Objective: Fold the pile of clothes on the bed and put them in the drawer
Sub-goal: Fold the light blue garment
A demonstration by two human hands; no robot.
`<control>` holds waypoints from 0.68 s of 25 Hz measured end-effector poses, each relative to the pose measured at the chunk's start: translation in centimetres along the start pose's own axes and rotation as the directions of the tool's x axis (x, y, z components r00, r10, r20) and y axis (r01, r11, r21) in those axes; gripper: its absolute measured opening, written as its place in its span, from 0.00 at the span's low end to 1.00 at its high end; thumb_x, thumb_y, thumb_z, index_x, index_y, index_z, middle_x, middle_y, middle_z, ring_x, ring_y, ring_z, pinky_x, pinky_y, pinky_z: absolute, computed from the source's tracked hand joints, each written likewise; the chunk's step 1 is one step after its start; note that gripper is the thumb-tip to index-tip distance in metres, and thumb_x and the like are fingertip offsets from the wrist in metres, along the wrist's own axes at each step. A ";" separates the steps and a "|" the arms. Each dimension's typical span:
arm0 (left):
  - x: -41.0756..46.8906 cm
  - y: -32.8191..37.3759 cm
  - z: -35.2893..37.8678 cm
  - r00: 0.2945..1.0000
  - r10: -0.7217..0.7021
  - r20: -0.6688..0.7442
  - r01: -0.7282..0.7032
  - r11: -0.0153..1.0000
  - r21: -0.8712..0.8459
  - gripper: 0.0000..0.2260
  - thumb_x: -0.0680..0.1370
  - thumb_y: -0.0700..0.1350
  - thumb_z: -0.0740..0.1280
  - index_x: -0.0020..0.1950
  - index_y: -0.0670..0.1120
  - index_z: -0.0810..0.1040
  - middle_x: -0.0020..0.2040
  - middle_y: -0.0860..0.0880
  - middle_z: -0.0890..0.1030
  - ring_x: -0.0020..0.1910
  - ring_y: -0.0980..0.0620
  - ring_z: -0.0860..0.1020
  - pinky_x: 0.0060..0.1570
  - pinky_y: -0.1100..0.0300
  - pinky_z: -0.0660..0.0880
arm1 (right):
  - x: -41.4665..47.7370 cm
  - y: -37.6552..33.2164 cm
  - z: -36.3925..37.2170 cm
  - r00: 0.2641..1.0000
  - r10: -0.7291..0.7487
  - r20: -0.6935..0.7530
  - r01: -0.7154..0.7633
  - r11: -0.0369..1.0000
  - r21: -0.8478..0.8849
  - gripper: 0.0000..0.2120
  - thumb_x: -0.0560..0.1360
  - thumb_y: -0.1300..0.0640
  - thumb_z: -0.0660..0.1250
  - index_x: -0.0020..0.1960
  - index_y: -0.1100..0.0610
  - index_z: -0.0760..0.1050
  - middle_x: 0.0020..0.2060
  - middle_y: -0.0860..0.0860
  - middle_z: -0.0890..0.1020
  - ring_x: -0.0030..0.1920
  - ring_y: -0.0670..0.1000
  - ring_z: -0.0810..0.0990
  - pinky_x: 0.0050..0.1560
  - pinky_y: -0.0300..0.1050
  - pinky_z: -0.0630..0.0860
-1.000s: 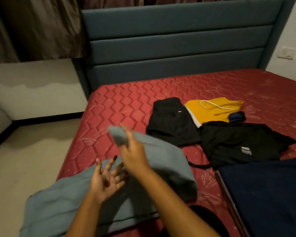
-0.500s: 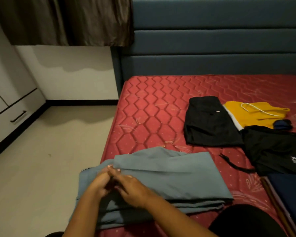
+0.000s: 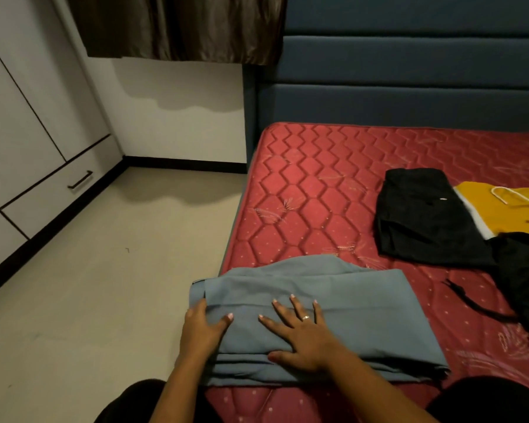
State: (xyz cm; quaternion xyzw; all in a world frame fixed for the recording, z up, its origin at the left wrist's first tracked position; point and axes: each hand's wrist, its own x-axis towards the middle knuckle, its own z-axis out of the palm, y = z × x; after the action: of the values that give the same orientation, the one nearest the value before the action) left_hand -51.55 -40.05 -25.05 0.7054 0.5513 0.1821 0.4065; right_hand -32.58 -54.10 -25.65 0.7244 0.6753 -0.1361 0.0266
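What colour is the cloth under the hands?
Grey-blue, plain, seen in the head view: the folded cloth.

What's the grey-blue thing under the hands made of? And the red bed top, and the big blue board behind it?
The grey-blue garment looks like thin woven cloth, matte; it folds flat in soft layers. The red mattress seems quilted fabric with a slight sheen, stitched in zigzag puffs. The headboard is probably padded, fabric-covered panels, matte.

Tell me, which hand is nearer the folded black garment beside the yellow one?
Right. The right hand presses flat on the middle of the grey-blue cloth, below-left of the black garment; the left hand rests on the cloth's left edge, farther away.
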 end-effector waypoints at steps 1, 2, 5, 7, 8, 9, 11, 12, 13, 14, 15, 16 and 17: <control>-0.3 0.1 0.2 1.000 0.008 0.014 -0.007 0.999 -0.036 0.31 0.72 0.49 0.74 0.71 0.46 0.66 0.61 0.43 0.75 0.58 0.41 0.75 0.51 0.55 0.72 | 0.3 -0.1 0.6 1.000 -0.005 -0.015 0.005 1.000 -0.024 0.33 0.68 0.24 0.38 0.69 0.28 0.32 0.77 0.44 0.41 0.76 0.58 0.37 0.66 0.63 0.27; -0.4 0.2 0.2 0.999 0.002 0.038 0.001 0.997 -0.078 0.35 0.72 0.48 0.75 0.73 0.49 0.61 0.61 0.46 0.74 0.58 0.42 0.75 0.50 0.56 0.71 | 0.3 -0.2 1.1 0.999 -0.013 -0.034 0.012 0.999 -0.051 0.32 0.70 0.24 0.38 0.72 0.30 0.36 0.78 0.45 0.48 0.77 0.60 0.45 0.67 0.63 0.29; 0.2 0.6 -0.1 0.990 -0.015 0.139 0.036 0.988 -0.150 0.42 0.72 0.47 0.75 0.76 0.55 0.50 0.62 0.51 0.69 0.62 0.43 0.73 0.55 0.55 0.71 | 0.1 0.3 1.1 1.000 0.023 0.002 -0.022 0.997 -0.071 0.35 0.71 0.23 0.40 0.74 0.33 0.44 0.76 0.45 0.58 0.75 0.60 0.57 0.66 0.63 0.34; 0.8 0.5 -0.2 0.979 -0.060 0.194 0.115 0.951 -0.287 0.43 0.72 0.45 0.75 0.76 0.56 0.49 0.66 0.51 0.66 0.66 0.44 0.70 0.62 0.50 0.71 | -0.2 0.8 1.1 1.000 -0.007 -0.003 0.006 0.999 -0.048 0.38 0.64 0.20 0.40 0.70 0.30 0.33 0.75 0.41 0.41 0.74 0.56 0.33 0.63 0.61 0.23; 0.8 0.6 -0.2 0.967 -0.109 0.229 0.187 0.916 -0.355 0.44 0.71 0.44 0.76 0.76 0.57 0.49 0.66 0.51 0.66 0.65 0.43 0.70 0.62 0.48 0.72 | -0.6 0.8 0.8 1.000 -0.003 0.010 0.003 1.000 -0.011 0.38 0.62 0.20 0.39 0.67 0.29 0.29 0.73 0.39 0.36 0.71 0.54 0.28 0.62 0.61 0.22; 0.8 0.5 0.0 0.951 -0.167 0.262 0.265 0.876 -0.403 0.44 0.71 0.44 0.77 0.75 0.57 0.50 0.66 0.51 0.67 0.63 0.43 0.71 0.60 0.46 0.74 | -0.8 1.0 1.0 1.000 -0.011 -0.002 0.011 1.000 -0.013 0.37 0.62 0.21 0.39 0.66 0.29 0.27 0.73 0.38 0.35 0.70 0.54 0.27 0.63 0.61 0.23; 0.3 0.8 0.5 0.893 -0.278 0.354 0.425 0.780 -0.460 0.40 0.69 0.42 0.78 0.74 0.51 0.57 0.63 0.45 0.73 0.57 0.41 0.77 0.52 0.45 0.78 | -1.6 0.6 1.1 0.999 0.004 -0.040 -0.005 1.000 -0.017 0.35 0.69 0.23 0.43 0.68 0.30 0.28 0.75 0.40 0.41 0.74 0.54 0.34 0.70 0.63 0.33; 0.1 1.3 0.6 0.854 -0.318 0.412 0.500 0.720 -0.481 0.36 0.68 0.41 0.78 0.72 0.45 0.63 0.60 0.41 0.78 0.53 0.39 0.79 0.49 0.45 0.80 | -2.0 0.1 1.0 0.991 -0.002 -0.135 -0.004 0.999 -0.044 0.34 0.74 0.29 0.48 0.72 0.33 0.33 0.77 0.43 0.51 0.77 0.55 0.48 0.72 0.63 0.47; -0.1 2.1 0.8 0.816 -0.330 0.475 0.559 0.659 -0.503 0.30 0.69 0.41 0.76 0.68 0.40 0.70 0.55 0.38 0.81 0.49 0.38 0.81 0.45 0.47 0.80 | -2.4 -0.5 0.8 0.980 -0.018 -0.201 0.011 0.999 -0.032 0.34 0.75 0.36 0.53 0.77 0.38 0.42 0.74 0.46 0.65 0.73 0.56 0.65 0.68 0.57 0.63; -0.4 3.4 0.8 0.780 -0.340 0.525 0.608 0.608 -0.511 0.22 0.71 0.42 0.74 0.62 0.36 0.75 0.50 0.36 0.83 0.44 0.39 0.83 0.41 0.49 0.81 | -2.5 -1.4 1.0 0.952 -0.038 -0.304 0.045 0.999 0.015 0.32 0.74 0.42 0.55 0.77 0.45 0.53 0.65 0.48 0.75 0.61 0.55 0.77 0.59 0.49 0.74; -0.7 5.0 0.8 0.758 -0.335 0.560 0.637 0.565 -0.525 0.15 0.74 0.42 0.71 0.56 0.35 0.78 0.44 0.36 0.84 0.39 0.40 0.83 0.36 0.52 0.81 | -2.7 -2.4 1.3 0.905 -0.076 -0.419 0.114 0.991 0.066 0.29 0.74 0.46 0.57 0.74 0.50 0.61 0.57 0.49 0.79 0.50 0.52 0.79 0.50 0.43 0.77; -0.8 6.9 0.8 0.756 -0.316 0.574 0.643 0.522 -0.560 0.11 0.76 0.43 0.68 0.51 0.34 0.79 0.39 0.37 0.84 0.33 0.42 0.83 0.32 0.54 0.81 | -3.0 -4.0 1.7 0.863 -0.113 -0.493 0.178 0.980 0.087 0.25 0.74 0.48 0.58 0.69 0.52 0.66 0.51 0.49 0.79 0.44 0.51 0.78 0.44 0.42 0.77; -1.1 9.0 0.8 0.766 -0.289 0.574 0.633 0.497 -0.594 0.10 0.77 0.43 0.66 0.47 0.35 0.79 0.34 0.39 0.83 0.29 0.45 0.82 0.27 0.57 0.79 | -3.3 -5.5 2.2 0.865 -0.152 -0.479 0.228 0.968 0.104 0.22 0.73 0.49 0.60 0.65 0.54 0.69 0.48 0.50 0.77 0.41 0.52 0.77 0.41 0.43 0.77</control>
State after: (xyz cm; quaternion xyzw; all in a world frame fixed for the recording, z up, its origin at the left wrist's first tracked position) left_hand -45.66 -41.96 -18.36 0.3083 0.4971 0.1289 0.8008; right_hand -38.52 -57.35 -26.14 0.6652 0.7171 -0.0125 -0.2077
